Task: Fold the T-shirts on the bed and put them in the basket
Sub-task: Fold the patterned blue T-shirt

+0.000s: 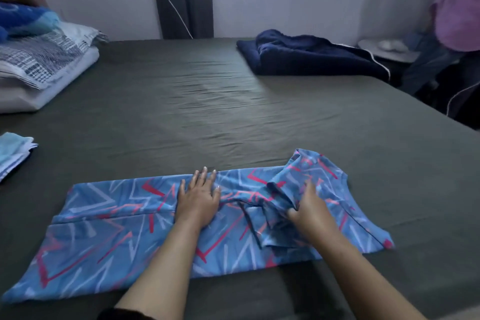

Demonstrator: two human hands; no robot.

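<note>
Right hand (309, 209) pinches T-shirt (109, 236) fold; left hand (198, 200) presses flat.

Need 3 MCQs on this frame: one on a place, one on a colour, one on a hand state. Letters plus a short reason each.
1. Where does the navy garment lie on the bed?
A. far right corner
B. near left edge
C. under the patterned T-shirt

2. What colour are the zigzag marks on the blue T-shirt?
A. green and yellow
B. pink and white
C. black only

3. What is the left hand doing?
A. gripping a hanger
B. pressing flat on the T-shirt
C. hanging off the bed

Key: 1 A, it sits by the far wall on the right. 2 B, pink and pale lines cross the blue cloth. 3 B, its fingers are straight on the cloth, while the right hand grips a bunched fold.
</note>
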